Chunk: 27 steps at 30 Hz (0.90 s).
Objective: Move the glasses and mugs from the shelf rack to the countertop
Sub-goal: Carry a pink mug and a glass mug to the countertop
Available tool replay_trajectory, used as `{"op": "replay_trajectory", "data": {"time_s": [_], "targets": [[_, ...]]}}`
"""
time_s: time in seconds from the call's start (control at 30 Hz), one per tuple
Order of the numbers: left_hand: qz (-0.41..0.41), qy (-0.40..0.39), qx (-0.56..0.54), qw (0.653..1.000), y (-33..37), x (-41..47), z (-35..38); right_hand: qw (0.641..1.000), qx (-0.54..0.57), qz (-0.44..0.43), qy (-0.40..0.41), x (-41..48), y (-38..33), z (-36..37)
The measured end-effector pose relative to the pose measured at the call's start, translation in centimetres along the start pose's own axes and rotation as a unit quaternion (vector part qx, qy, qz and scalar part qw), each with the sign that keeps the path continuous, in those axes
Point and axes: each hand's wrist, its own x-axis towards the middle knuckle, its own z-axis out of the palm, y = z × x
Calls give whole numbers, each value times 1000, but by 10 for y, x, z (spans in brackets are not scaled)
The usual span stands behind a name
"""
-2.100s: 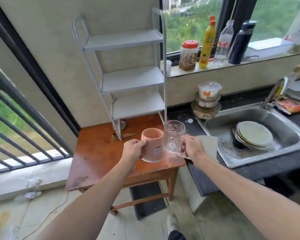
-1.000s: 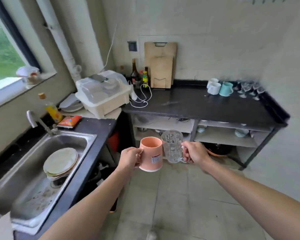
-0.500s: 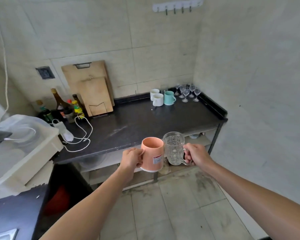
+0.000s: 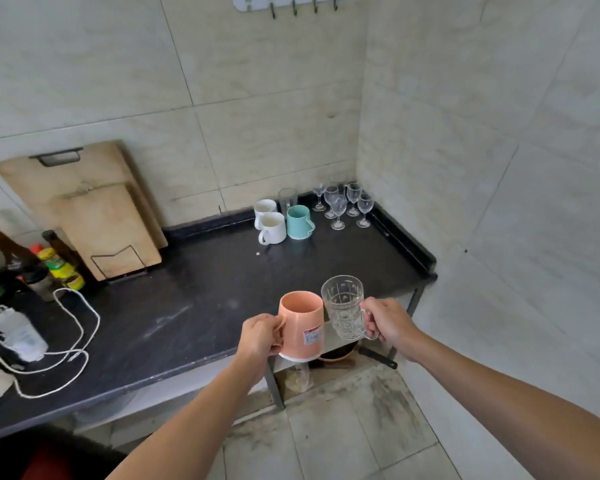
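Note:
My left hand [image 4: 260, 336] grips the handle of a pink mug [image 4: 301, 325] with a small sticker on its side. My right hand [image 4: 387, 322] holds a clear patterned glass mug [image 4: 343, 306] by its handle. Both mugs are upright, side by side, held in the air at the front edge of the black countertop [image 4: 205, 299]. At the counter's far right corner stand two white mugs [image 4: 270, 223], a teal mug [image 4: 299, 221], a tall clear glass [image 4: 287, 200] and several small wine glasses [image 4: 343, 204].
Wooden cutting boards [image 4: 94, 216] lean on the back wall at left. Sauce bottles [image 4: 32, 265] and a white cable with a charger [image 4: 39, 344] lie on the counter's left part. A tiled wall [image 4: 499, 168] closes the right side. Shelves sit under the counter.
The view has turned from the rack and sink to the black countertop and come closer. Both hands still hold their mugs, now over the counter's front edge.

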Motion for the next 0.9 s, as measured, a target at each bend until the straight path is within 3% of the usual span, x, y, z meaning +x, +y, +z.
{"op": "replay_trajectory", "data": {"time_s": [0.43,0.9], "targets": [[-17,-18,14,1000,58,171,13,999,-33,19,-38,185,-38,22],[-100,-54,-12,993,81,342,27,987,-55,146,-31,365,-43,72]]}}
